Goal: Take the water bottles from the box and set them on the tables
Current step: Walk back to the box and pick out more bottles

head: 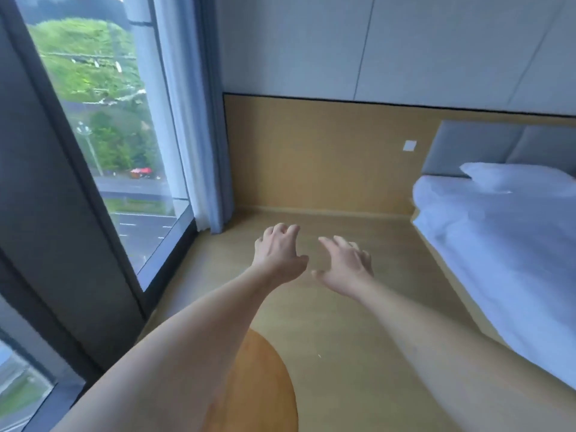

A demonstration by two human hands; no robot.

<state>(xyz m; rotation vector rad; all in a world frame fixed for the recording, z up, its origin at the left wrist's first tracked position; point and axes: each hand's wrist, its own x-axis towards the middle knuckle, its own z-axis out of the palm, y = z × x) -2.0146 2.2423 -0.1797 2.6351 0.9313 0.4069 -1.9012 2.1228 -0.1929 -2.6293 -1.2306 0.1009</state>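
Both arms stretch forward over a wooden floor. My left hand (279, 255) is held out with fingers apart and curled, holding nothing. My right hand (346, 266) is beside it, a short gap away, fingers spread, also holding nothing. Below my left forearm the curved edge of a round orange-brown wooden table (265, 385) shows at the bottom of the view. No water bottle and no box appear in the frame.
A bed with white bedding (498, 244) and a pillow (514, 179) runs along the right. A tall window (103, 135) with a dark frame and a pale curtain (193, 120) fills the left. A wood-panelled wall (327, 157) closes the far end.
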